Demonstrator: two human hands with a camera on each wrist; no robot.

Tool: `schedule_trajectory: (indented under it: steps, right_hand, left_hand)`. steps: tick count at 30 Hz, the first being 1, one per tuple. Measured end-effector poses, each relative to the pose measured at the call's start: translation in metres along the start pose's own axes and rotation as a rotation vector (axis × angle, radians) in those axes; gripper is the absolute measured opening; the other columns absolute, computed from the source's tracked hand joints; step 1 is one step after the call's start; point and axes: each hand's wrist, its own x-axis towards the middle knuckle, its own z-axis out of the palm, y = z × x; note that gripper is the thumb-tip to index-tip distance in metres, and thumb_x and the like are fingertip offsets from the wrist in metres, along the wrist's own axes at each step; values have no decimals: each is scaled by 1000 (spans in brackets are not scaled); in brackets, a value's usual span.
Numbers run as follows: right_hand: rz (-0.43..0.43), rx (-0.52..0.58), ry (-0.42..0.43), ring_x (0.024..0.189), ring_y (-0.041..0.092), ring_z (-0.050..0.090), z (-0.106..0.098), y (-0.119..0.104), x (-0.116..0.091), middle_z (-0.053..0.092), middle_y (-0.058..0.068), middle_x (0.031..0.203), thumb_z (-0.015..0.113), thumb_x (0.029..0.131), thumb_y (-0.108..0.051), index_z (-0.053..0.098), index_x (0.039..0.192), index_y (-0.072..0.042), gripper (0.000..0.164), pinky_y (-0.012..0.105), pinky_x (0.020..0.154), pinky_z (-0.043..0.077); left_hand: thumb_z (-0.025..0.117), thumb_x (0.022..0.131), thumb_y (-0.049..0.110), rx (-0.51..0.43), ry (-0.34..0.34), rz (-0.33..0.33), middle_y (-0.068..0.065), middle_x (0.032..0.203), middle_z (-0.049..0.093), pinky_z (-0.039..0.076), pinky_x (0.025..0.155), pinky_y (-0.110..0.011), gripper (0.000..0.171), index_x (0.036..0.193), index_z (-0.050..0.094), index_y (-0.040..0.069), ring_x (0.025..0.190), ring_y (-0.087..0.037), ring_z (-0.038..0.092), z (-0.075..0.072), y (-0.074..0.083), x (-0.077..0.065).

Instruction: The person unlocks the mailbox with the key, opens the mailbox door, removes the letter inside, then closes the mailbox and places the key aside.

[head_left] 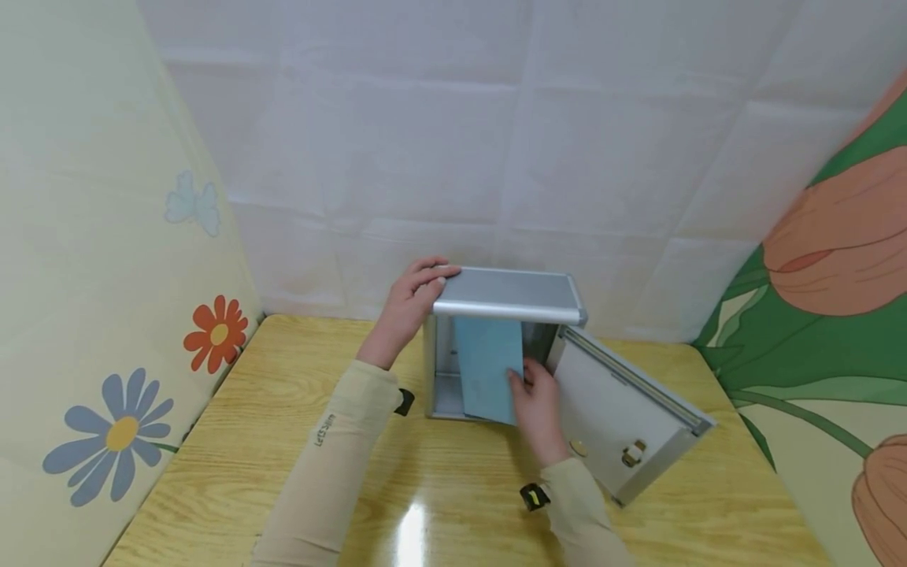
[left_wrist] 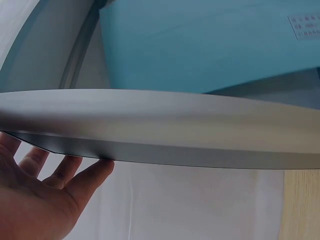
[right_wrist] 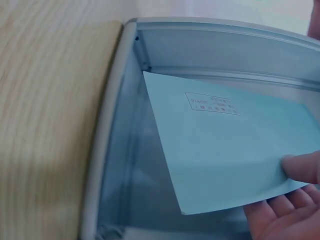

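A grey metal box (head_left: 506, 291) stands on the wooden table with its front door (head_left: 623, 402) swung out to the right. Inside its opening a light blue envelope (head_left: 489, 366) stands upright, slightly tilted; the right wrist view shows a small printed frame of text on the envelope (right_wrist: 215, 135). My right hand (head_left: 540, 409) pinches the envelope's right edge, thumb on the front face and fingers behind it (right_wrist: 287, 210). My left hand (head_left: 411, 303) rests on the top left corner of the box, fingertips touching the lid's surface in the left wrist view (left_wrist: 55, 185).
The door carries a lock fitting (head_left: 633, 453) on its inner face and reaches out over the table (head_left: 283, 441). Behind the box hangs a white cloth (head_left: 397, 157). Flower-patterned panels close in the left side (head_left: 92, 276) and the right side (head_left: 836, 331).
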Motion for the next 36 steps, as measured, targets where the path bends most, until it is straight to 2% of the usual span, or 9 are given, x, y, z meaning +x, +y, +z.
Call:
schedule_trajectory:
  steps: [4, 7, 13, 19, 21, 24, 29, 31, 36]
  right_hand:
    - [-42, -52, 3, 69, 21, 63, -14, -7, -4, 68, 16, 85, 64, 90, -1, 63, 98, 6, 11, 31, 59, 50]
    - [-47, -53, -42, 62, 17, 57, -25, -11, -10, 67, 13, 81, 64, 90, -1, 63, 97, 5, 9, 28, 54, 47]
    - [-74, -78, -113, 53, 10, 46, -44, -11, -20, 62, 6, 74, 63, 91, -1, 64, 96, -1, 6, 27, 49, 40]
    - [-192, -182, -105, 49, 7, 39, -59, -12, -31, 54, -1, 65, 65, 89, 0, 63, 92, -2, 4, 26, 46, 37]
    - [-240, -235, -103, 52, 6, 42, -62, -14, -34, 57, 0, 68, 66, 87, 2, 64, 92, -2, 7, 27, 49, 39]
    - [-267, -320, -135, 47, 5, 41, -68, -19, -41, 60, 2, 70, 66, 86, 4, 63, 94, -3, 11, 27, 50, 40]
    - [-272, -447, -203, 48, 7, 50, -72, -27, -51, 64, 2, 73, 67, 86, 3, 65, 99, -7, 16, 25, 48, 41]
    - [-292, -484, -207, 56, 8, 58, -72, -27, -55, 68, 3, 78, 69, 84, 4, 67, 99, -8, 19, 24, 49, 44]
    - [-374, -535, -213, 54, 7, 59, -69, -26, -68, 68, 1, 74, 72, 80, 6, 69, 98, -9, 24, 28, 51, 49]
  left_hand:
    - [47, 101, 23, 6, -1, -3, -1, 140, 44, 37, 96, -43, 33, 126, 65, 12, 125, -19, 41, 0, 1, 0]
    - [46, 101, 23, 9, -4, -2, 1, 139, 45, 37, 97, -43, 33, 126, 65, 12, 125, -19, 40, 0, 1, 0]
    - [46, 101, 21, 6, -7, -5, -6, 141, 43, 37, 97, -44, 33, 127, 64, 9, 126, -21, 40, -1, 4, 0]
    - [45, 101, 12, -12, -14, -17, -13, 142, 42, 33, 100, -47, 33, 127, 61, 0, 129, -28, 37, -2, 24, -5]
    - [45, 100, 9, -3, -15, -16, -15, 141, 42, 33, 101, -47, 33, 127, 60, -4, 129, -30, 37, -2, 29, -7]
    - [45, 101, 12, -2, -11, -5, -13, 141, 43, 32, 102, -46, 33, 127, 61, -1, 130, -28, 37, -1, 22, -5]
    - [47, 101, 20, 18, 2, 13, -9, 141, 44, 33, 101, -46, 33, 126, 64, 8, 129, -23, 38, 0, 3, 0]
    - [47, 101, 22, 29, 7, 19, -7, 140, 45, 34, 101, -44, 33, 126, 65, 10, 128, -21, 39, 0, 0, 1]
    - [48, 100, 23, 35, 16, 30, -4, 138, 46, 34, 101, -41, 32, 124, 66, 12, 127, -17, 40, 0, -2, 2]
